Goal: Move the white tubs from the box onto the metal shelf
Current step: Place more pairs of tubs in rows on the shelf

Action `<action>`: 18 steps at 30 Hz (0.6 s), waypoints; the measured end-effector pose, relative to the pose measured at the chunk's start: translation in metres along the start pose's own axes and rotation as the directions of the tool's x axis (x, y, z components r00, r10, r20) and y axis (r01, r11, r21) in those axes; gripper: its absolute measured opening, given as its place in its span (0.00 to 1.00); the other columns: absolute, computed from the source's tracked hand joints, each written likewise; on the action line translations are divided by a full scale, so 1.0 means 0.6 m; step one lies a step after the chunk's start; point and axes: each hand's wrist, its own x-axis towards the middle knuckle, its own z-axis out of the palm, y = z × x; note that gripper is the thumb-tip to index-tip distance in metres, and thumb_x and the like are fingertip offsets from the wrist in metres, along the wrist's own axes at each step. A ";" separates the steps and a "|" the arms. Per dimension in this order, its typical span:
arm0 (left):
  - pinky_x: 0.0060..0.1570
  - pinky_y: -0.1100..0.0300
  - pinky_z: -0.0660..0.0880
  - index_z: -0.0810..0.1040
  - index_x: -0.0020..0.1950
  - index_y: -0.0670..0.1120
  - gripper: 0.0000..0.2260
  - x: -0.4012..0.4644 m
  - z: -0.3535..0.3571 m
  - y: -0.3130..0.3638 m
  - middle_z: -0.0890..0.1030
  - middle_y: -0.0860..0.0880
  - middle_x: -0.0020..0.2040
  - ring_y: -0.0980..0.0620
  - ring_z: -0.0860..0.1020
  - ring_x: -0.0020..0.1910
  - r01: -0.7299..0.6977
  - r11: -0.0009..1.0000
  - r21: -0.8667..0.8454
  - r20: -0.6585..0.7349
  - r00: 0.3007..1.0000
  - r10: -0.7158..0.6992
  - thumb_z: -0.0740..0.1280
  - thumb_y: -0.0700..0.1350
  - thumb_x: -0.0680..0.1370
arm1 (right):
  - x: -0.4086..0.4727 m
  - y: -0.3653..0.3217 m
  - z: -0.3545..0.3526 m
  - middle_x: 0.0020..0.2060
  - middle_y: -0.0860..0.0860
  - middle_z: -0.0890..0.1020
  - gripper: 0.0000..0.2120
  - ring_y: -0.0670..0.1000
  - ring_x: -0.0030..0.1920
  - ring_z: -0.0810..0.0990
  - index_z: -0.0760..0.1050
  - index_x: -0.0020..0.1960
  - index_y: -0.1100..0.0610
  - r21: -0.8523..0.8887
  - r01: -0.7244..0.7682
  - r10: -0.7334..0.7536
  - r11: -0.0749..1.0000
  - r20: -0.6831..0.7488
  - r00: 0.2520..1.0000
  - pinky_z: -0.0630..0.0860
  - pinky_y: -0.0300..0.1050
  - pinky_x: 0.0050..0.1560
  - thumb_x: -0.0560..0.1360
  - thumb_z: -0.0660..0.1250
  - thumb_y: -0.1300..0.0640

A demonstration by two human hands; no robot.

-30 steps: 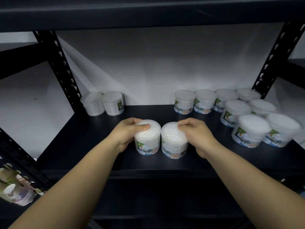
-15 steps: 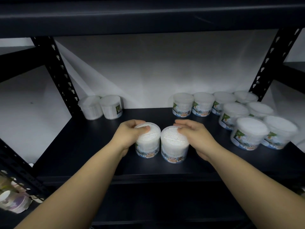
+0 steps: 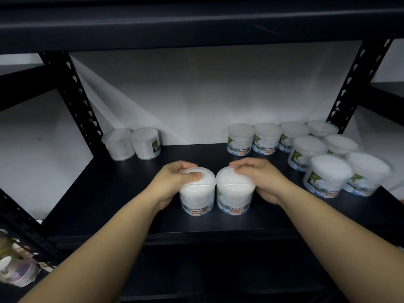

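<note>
At the far left, below the shelf's level, a stack of pale paper cups lies on its side, blurred and partly cut off by the edge of view. Above it the left upright of the rack, black with keyhole slots, leans up to the dark board overhead. Just to the right of its foot, at the back of the dark metal shelf, two white tubs stand upright side by side against the white wall, touching each other. Nearer the front edge and about mid-shelf, the left hand is wrapped around the left front tub, thumb pressed on its lid and fingers curled over the far rim. That tub stands upright on the shelf, touching the right front tub, whose label reads "COTTON BUDS". The right hand grips this second tub the same way, fingers arched over the top and the palm against its right side. Further right, a cluster of eight more tubs fills the back right corner: a row of four along the wall, two in front of them, and two nearest the camera, all upright and packed close together. Behind the cluster rises the right upright.
</note>
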 end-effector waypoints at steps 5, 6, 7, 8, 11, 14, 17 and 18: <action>0.63 0.50 0.78 0.83 0.58 0.45 0.19 -0.004 -0.005 0.008 0.86 0.44 0.55 0.42 0.83 0.59 -0.051 0.996 0.068 0.019 0.999 0.050 0.81 0.45 0.69 | -0.002 -0.014 -0.007 0.53 0.47 0.87 0.10 0.47 0.60 0.83 0.85 0.55 0.51 -0.049 0.039 -0.036 0.998 0.058 0.998 0.74 0.50 0.69 0.75 0.74 0.60; 0.64 0.51 0.78 0.84 0.59 0.47 0.20 -0.009 -0.009 0.013 0.86 0.46 0.56 0.46 0.83 0.60 -0.097 0.990 0.103 0.008 0.995 0.097 0.80 0.48 0.68 | -0.008 -0.020 -0.008 0.53 0.46 0.87 0.11 0.45 0.59 0.84 0.85 0.57 0.50 -0.070 0.074 -0.070 0.995 0.053 0.996 0.75 0.50 0.69 0.75 0.74 0.58; 0.65 0.52 0.77 0.84 0.59 0.50 0.20 -0.015 -0.013 0.017 0.86 0.49 0.57 0.50 0.83 0.60 -0.157 0.975 0.156 0.001 0.987 0.159 0.79 0.50 0.68 | -0.015 -0.025 -0.010 0.53 0.45 0.87 0.11 0.43 0.57 0.84 0.84 0.57 0.48 -0.117 0.129 -0.125 0.985 0.041 0.991 0.75 0.49 0.68 0.75 0.75 0.56; 0.67 0.52 0.75 0.84 0.59 0.52 0.19 -0.022 -0.020 0.021 0.85 0.52 0.58 0.53 0.82 0.61 -0.226 0.949 0.219 0.010 0.973 0.229 0.78 0.52 0.68 | -0.023 -0.030 -0.013 0.53 0.44 0.87 0.12 0.42 0.57 0.83 0.84 0.57 0.47 -0.195 0.205 -0.203 0.959 0.030 0.979 0.76 0.47 0.67 0.75 0.75 0.54; 0.67 0.56 0.72 0.86 0.55 0.56 0.16 -0.049 -0.041 0.025 0.83 0.55 0.61 0.56 0.79 0.65 -0.421 0.792 0.441 0.141 0.905 0.402 0.77 0.54 0.68 | -0.052 -0.030 -0.017 0.53 0.40 0.85 0.13 0.41 0.59 0.81 0.85 0.54 0.47 -0.454 0.454 -0.460 0.767 0.106 0.882 0.73 0.41 0.64 0.71 0.78 0.49; 0.66 0.58 0.72 0.87 0.53 0.56 0.14 -0.070 -0.052 0.018 0.82 0.60 0.59 0.57 0.77 0.65 -0.513 0.607 0.607 0.266 0.851 0.453 0.76 0.55 0.68 | -0.073 -0.021 -0.014 0.51 0.39 0.84 0.16 0.43 0.58 0.80 0.86 0.51 0.47 -0.578 0.564 -0.528 0.590 0.252 0.811 0.72 0.37 0.62 0.67 0.78 0.41; 0.66 0.59 0.73 0.87 0.52 0.57 0.13 -0.075 -0.051 0.013 0.82 0.61 0.59 0.59 0.77 0.65 -0.534 0.555 0.638 0.296 0.835 0.464 0.75 0.57 0.70 | -0.077 -0.017 -0.014 0.49 0.39 0.83 0.15 0.42 0.56 0.79 0.87 0.51 0.47 -0.622 0.564 -0.498 0.543 0.302 0.813 0.74 0.42 0.60 0.68 0.77 0.41; 0.66 0.59 0.73 0.87 0.53 0.57 0.13 -0.074 -0.050 0.013 0.82 0.61 0.59 0.59 0.77 0.65 -0.537 0.548 0.642 0.300 0.833 0.465 0.74 0.58 0.70 | -0.076 -0.017 -0.016 0.49 0.38 0.83 0.15 0.42 0.56 0.79 0.87 0.51 0.46 -0.629 0.562 -0.495 0.536 0.305 0.813 0.75 0.43 0.60 0.68 0.77 0.40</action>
